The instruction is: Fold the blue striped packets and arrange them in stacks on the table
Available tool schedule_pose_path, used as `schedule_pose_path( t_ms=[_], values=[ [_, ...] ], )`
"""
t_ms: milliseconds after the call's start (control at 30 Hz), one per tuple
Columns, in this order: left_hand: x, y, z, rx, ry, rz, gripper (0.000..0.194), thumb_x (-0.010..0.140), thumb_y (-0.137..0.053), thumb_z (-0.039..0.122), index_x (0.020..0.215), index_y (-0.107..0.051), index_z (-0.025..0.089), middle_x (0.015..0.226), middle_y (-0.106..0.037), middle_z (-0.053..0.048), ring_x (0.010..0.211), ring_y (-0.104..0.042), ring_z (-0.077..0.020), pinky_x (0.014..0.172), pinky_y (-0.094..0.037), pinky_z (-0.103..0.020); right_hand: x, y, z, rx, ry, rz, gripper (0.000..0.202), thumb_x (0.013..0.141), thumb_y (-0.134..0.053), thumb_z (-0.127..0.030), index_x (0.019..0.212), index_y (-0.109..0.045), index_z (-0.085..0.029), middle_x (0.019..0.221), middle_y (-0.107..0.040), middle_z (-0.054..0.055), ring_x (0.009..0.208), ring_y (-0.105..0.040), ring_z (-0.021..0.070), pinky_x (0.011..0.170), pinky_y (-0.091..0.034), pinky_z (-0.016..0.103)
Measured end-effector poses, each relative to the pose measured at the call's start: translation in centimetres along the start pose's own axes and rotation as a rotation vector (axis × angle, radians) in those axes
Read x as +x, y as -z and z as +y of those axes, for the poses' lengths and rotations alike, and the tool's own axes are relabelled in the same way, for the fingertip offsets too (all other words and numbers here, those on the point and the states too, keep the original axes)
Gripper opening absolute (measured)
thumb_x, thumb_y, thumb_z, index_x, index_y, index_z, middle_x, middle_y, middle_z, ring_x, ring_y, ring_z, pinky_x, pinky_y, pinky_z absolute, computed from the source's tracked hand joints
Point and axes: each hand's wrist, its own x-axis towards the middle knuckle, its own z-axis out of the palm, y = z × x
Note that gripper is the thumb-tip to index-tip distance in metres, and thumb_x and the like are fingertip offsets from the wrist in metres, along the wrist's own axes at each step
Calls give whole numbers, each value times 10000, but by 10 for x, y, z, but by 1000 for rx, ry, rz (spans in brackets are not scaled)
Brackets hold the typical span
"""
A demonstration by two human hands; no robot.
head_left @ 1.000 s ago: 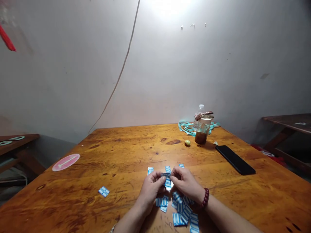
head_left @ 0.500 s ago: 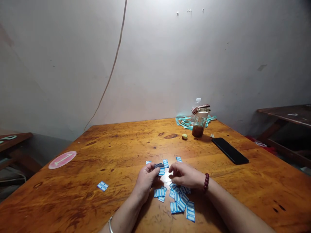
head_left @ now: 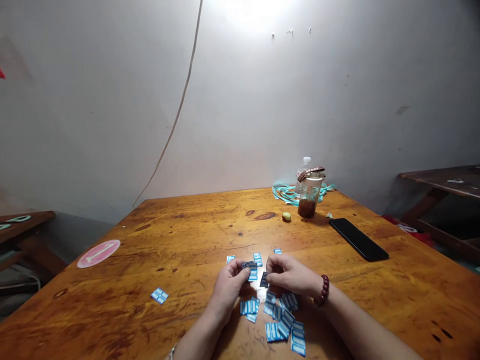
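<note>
White glare tops the wall (head_left: 240,100) — its right edge falls dim.

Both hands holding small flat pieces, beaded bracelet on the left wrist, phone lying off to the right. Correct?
Wrong wrist: the head view shows the beaded bracelet on the right wrist. Otherwise fine: left hand and right hand holding small flat pieces, phone lying off to the right.

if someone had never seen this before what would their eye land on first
Probably the left hand pinching small cards and the right hand pinching a dark card, with a loose pile of blue-and-white cards nearer the camera. Next might come the black phone lying flat on the right side of the table, and the pink oval marked with a white 1 at its left.
</note>
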Motion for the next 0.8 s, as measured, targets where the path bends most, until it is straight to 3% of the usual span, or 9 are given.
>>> schedule_pose_path(
  t_ms=[100,333,533,800],
  values=[
    [-2,-3,0,32,9,-20,193,595,-650,273,675,-530,145,547,-550,29,411,-484,-71,384,-390,-174,1,-7,-6,102,32,80,63,671,-497,-184,662,-436,-173,520,-398,-74,428,-368,47,389,-271,148],
    [-6,-7,1,55,-6,-106,232,581,-674,318,627,-521,150,492,-519,50,378,-464,-63,372,-355,-168,7,-18,3,22,104,245,67,633,-507,-122,668,-469,-165,543,-448,-62,459,-413,45,394,-300,130],
    [-4,-3,-1,21,108,-107,270,625,-639,376,736,-572,138,525,-551,28,391,-499,-74,390,-333,-168,10,-19,6,237,-56,165,67,652,-477,-191,689,-421,-179,439,-432,-89,318,-415,58,302,-274,140],
    [-1,-1,-5,-39,107,-102,304,608,-658,383,746,-595,120,570,-586,-6,404,-490,-65,418,-356,-179,12,-21,4,377,-49,173,93,607,-467,-143,666,-408,-183,412,-413,-108,286,-336,33,295,-234,138]
  ],
)
